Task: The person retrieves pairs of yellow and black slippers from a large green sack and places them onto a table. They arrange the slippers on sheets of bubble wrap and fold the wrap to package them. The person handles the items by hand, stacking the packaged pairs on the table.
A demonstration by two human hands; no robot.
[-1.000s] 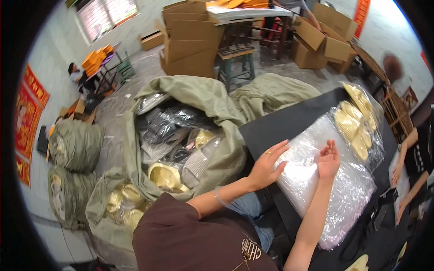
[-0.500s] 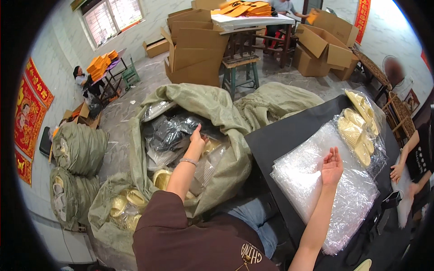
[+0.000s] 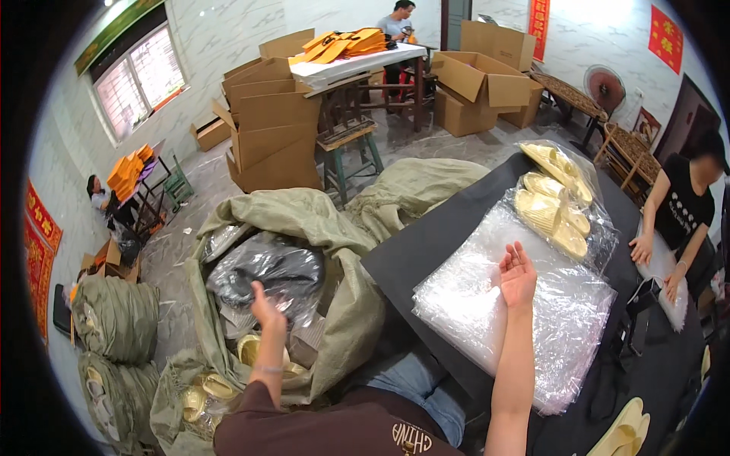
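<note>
My left hand (image 3: 269, 310) is over the mouth of a large green woven sack (image 3: 353, 304), its visible fingers stretched out. Just beyond it lies a black item in a clear plastic bag (image 3: 266, 270); its kind is unclear, and whether the fingertips touch it is hard to see. Pale yellow slippers (image 3: 248, 349) show lower inside the sack. Palm up and fingers loosely apart, my right hand (image 3: 518, 280) is empty over a stack of clear plastic bags (image 3: 464, 304) on the black table. Beyond the stack, bagged yellow slippers (image 3: 553, 216) lie at the table's far side.
A smaller sack of slippers (image 3: 199, 399) stands at the lower left, near stacked green sacks (image 3: 114, 315). Cardboard boxes (image 3: 277, 144) and a stool (image 3: 348, 140) stand ahead. On the right, a co-worker's hands (image 3: 642, 247) press on plastic. Loose yellow slippers (image 3: 625, 429) lie at the lower right.
The view has swung rightward. My left hand has drawn back toward me inside the sack mouth, and the black bagged item now shows more fully. My right hand stays over the plastic bags.
</note>
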